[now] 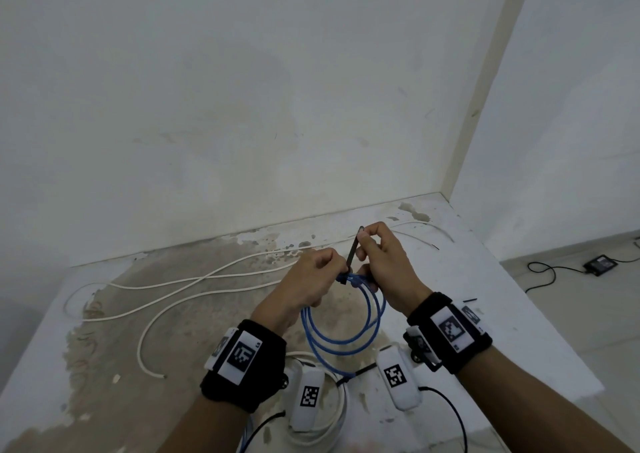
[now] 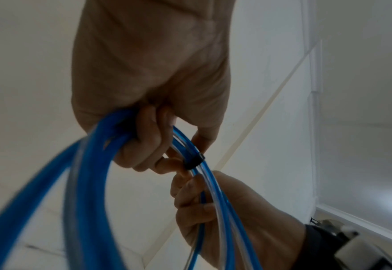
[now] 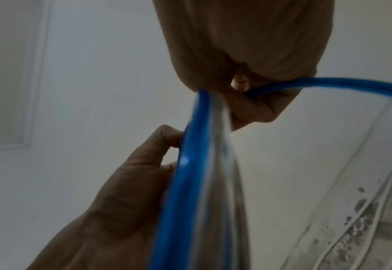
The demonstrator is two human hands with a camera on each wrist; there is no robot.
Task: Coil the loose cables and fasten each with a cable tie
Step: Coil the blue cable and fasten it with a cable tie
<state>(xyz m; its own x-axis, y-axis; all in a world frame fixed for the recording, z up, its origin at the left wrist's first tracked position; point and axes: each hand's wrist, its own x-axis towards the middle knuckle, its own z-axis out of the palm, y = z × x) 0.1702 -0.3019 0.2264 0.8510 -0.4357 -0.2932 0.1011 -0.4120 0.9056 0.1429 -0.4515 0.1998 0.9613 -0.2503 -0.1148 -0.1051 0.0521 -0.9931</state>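
Note:
A blue cable [image 1: 346,328] hangs in a coil of a few loops above the table. My left hand [image 1: 313,274] grips the top of the coil [image 2: 102,149], fingers curled round the bundle. A black cable tie [image 1: 353,250] is wrapped round the bundle there; its band [image 2: 194,161] sits snug on the strands. My right hand [image 1: 382,260] pinches the tie's free tail between thumb and forefinger, holding it upward, while its lower fingers curl around the blue strands [image 3: 190,164].
A long loose white cable [image 1: 194,284] sprawls across the stained white table [image 1: 485,314]. A coiled white cable [image 1: 332,425] with a black tie lies near the front edge. A small black strip [image 1: 470,300] lies on the right. A black adapter [image 1: 601,265] sits on the floor.

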